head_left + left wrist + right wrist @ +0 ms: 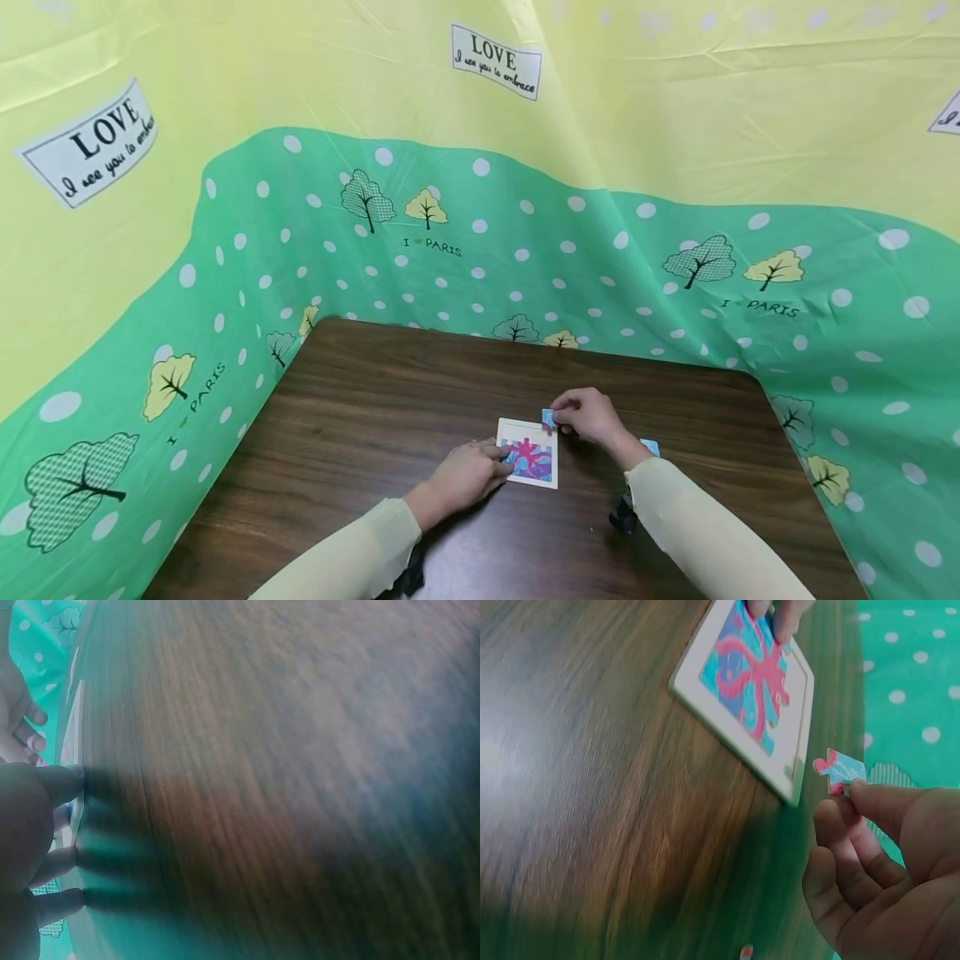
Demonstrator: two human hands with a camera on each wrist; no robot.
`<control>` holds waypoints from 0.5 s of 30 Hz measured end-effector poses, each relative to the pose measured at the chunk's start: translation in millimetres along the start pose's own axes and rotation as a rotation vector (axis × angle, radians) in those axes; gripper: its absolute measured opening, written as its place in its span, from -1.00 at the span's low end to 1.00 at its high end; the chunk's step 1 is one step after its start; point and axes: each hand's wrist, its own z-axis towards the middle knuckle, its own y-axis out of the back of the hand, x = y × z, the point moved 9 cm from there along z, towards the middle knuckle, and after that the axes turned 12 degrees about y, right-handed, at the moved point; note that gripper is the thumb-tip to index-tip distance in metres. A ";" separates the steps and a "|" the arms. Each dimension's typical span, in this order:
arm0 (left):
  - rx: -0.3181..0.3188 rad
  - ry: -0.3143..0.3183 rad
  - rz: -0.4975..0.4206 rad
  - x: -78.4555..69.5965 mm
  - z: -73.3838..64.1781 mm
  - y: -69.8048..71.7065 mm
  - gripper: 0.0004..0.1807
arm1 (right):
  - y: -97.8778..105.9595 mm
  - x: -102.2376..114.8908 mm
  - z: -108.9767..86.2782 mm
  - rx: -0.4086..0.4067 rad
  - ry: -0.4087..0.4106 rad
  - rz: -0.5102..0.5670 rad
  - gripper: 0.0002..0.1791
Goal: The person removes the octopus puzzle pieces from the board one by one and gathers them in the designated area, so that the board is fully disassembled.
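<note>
Rests left hand point(467, 475), uncurled, on the mostly filled frame point(724, 718), pinching a piece point(846, 766) with right hand point(588, 414) beside its bare far strip point(522, 431).

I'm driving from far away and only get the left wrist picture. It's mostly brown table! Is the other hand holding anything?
Observer: Yes, the right hand pinches a puzzle piece.
Operator: Ooh! What's the puzzle's picture?
Observer: A pink shape with curling arms, on blue.
Operator: Is it all filled in?
Observer: No, the head view shows a bare strip along the far side inside the puzzle tray.
</note>
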 end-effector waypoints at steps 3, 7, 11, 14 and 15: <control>0.003 0.001 0.003 0.0 0.0 -0.4 -0.74 | 6.0 -7.9 -1.3 0.001 -0.010 -0.015 -0.86; 0.002 0.000 0.005 -0.7 -0.3 0.2 -0.74 | 13.4 -18.6 -3.2 -0.002 -0.021 -0.040 -0.87; 0.003 -0.003 0.005 -1.1 -0.3 -0.4 -0.74 | 19.6 -29.1 -5.5 0.007 -0.035 -0.055 -0.87; 0.008 -0.001 0.003 -0.9 -0.2 -1.3 -0.74 | 22.3 -36.6 -7.9 0.026 -0.056 -0.061 -0.88; 0.011 -0.001 0.004 -0.8 -0.2 -1.6 -0.74 | 22.8 -39.1 -8.8 0.031 -0.065 -0.062 -0.89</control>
